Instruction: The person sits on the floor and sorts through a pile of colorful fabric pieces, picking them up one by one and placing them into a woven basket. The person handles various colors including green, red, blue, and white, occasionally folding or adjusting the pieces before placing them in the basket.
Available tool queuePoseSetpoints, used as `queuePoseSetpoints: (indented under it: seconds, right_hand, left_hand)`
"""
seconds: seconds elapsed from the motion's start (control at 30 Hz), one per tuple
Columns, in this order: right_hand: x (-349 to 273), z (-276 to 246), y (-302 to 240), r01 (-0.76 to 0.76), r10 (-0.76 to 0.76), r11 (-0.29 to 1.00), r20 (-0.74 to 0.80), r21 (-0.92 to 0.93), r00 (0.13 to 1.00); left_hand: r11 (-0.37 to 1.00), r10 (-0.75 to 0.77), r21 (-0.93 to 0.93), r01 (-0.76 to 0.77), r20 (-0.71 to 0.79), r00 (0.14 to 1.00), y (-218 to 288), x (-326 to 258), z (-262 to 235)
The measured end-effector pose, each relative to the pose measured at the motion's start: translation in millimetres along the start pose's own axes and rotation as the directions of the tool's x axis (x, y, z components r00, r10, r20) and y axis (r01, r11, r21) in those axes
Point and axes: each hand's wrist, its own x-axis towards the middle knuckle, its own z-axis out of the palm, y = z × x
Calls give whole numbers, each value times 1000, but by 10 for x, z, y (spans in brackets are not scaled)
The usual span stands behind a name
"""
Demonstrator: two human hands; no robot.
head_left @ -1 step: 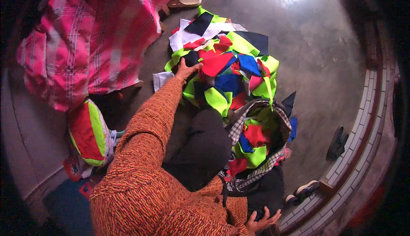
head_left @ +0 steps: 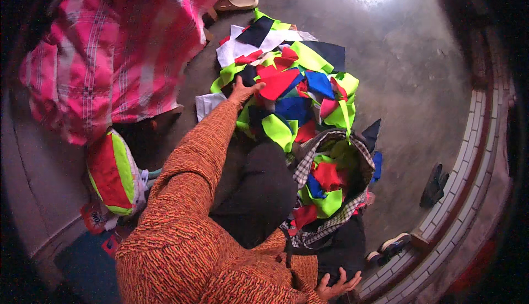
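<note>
My left hand [head_left: 242, 91] is stretched forward to the near left side of a heap of cloth scraps. Thumb and forefinger are spread apart against a black scrap [head_left: 246, 75], the other fingers hidden; the thumb points toward a red scrap [head_left: 279, 83]. Low on the right, my right hand [head_left: 339, 286] is palm up beside my dark-trousered leg, its fingers spread and nothing in it. Between my legs and the heap stands a checked cloth bag [head_left: 357, 202], its mouth wide. Inside lie red, blue and neon-yellow scraps [head_left: 329, 175].
A pink checked cloth [head_left: 138, 56] hangs over furniture at the left. Below it lies a red, yellow and white bundle [head_left: 113, 174]. Tan clogs [head_left: 238, 1] sit at the far edge, dark shoes [head_left: 395, 243] at the right by a white-tiled step [head_left: 457, 194].
</note>
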Motion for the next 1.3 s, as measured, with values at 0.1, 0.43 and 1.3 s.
queuePoseSetpoints:
  seconds: [0.1, 0.43, 1.3]
  right_hand:
    - [51, 84, 21, -7, 18, 994, -92, 113, 996]
    - [150, 25, 10, 13, -11, 999, -51, 38, 999]
    - [-170, 243, -132, 66, 57, 899, -266, 433, 962]
  left_hand:
    - [945, 35, 326, -19, -43, 998, 82, 22, 517]
    - [885, 241, 455, -94, -277, 930, 127, 67, 713]
    - [538, 554, -726, -428, -78, 829, 1692, -2168, -652]
